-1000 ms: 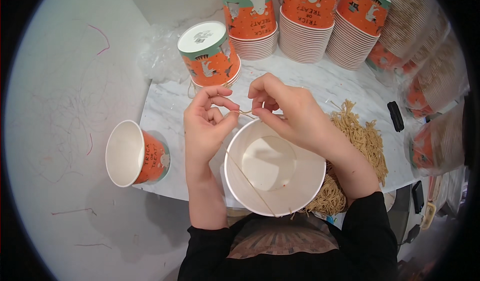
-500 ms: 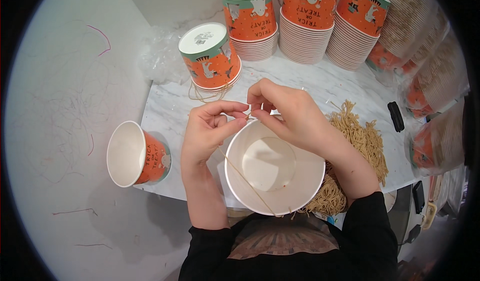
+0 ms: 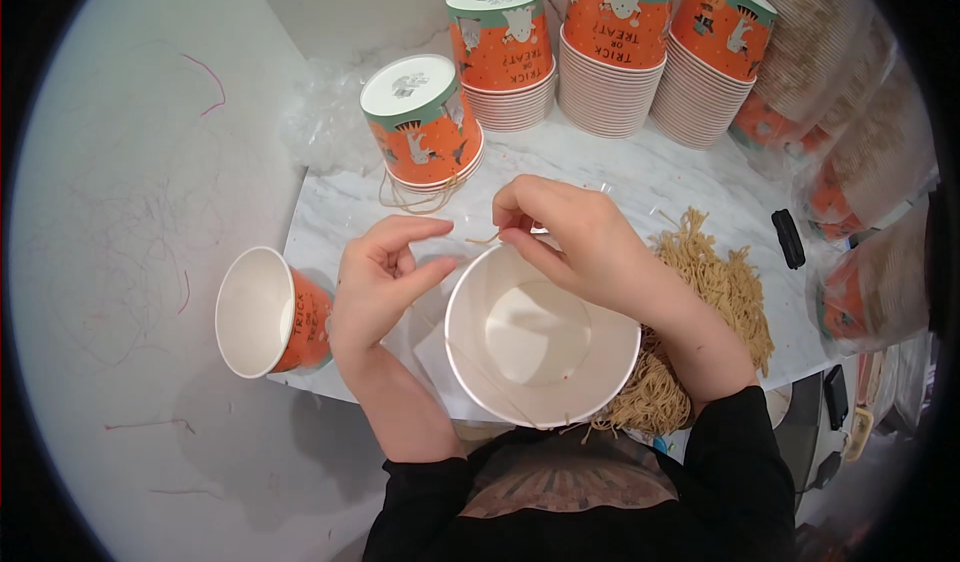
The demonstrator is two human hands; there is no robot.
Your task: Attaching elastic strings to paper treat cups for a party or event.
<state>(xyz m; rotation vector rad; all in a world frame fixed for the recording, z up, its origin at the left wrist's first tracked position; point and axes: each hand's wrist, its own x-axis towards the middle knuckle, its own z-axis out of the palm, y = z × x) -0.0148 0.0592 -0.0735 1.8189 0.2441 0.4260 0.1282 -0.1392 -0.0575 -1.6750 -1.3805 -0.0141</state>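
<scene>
A large white paper bucket (image 3: 612, 347) stands mouth up on the table in front of me, and a tan cord runs faintly across its left inside wall. Above its far rim my right hand (image 3: 570, 227) pinches the short end of the tan cord (image 3: 484, 240) between thumb and forefinger. My left hand (image 3: 382, 272) is left of the rim, thumb and forefinger spread apart with a gap to the cord end. Its other fingers are curled. To the right, partly beneath my right forearm, lies a heap of tan cords (image 3: 720, 282).
An orange paper bucket (image 3: 306, 322) lies tipped at the left table edge. Upside-down buckets (image 3: 425, 142) with a cord loop stand at the back left, beside tall bucket stacks (image 3: 612, 82). Bagged stacks (image 3: 870, 282) and a black object (image 3: 789, 239) are at the right.
My left hand has let go near the cord end and moved left, its fingers parting. My right hand keeps its pinch nearly in place. The view has shifted slightly.
</scene>
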